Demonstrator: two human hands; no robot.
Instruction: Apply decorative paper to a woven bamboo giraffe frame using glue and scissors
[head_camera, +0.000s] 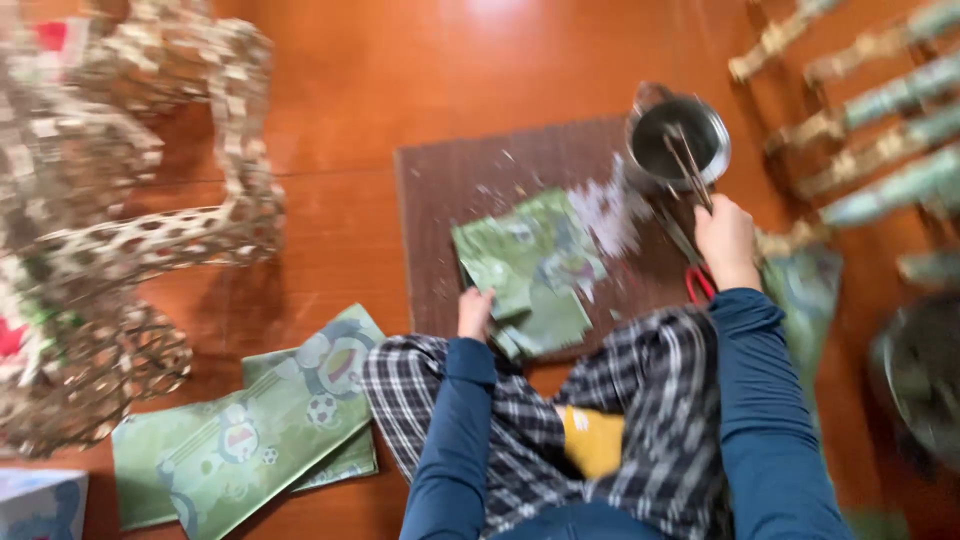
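My left hand (475, 312) presses down on the near edge of green printed paper pieces (530, 265) lying on a brown board (470, 185). My right hand (727, 240) holds a thin brown stick (688, 165) whose far end dips into a small metal pot (678, 140) at the board's far right corner. White smears (605, 212) cover the paper beside the pot. Red-handled scissors (697, 280) lie just under my right wrist. Both sleeves are dark blue, and my lap is in plaid cloth.
Woven paper lattice shapes (120, 180) fill the left side. Folded green printed sheets (250, 430) lie on the wooden floor at lower left. Rolled green-and-tan paper sticks (880, 110) lie in a row at upper right. A dark round object (925, 375) sits at right.
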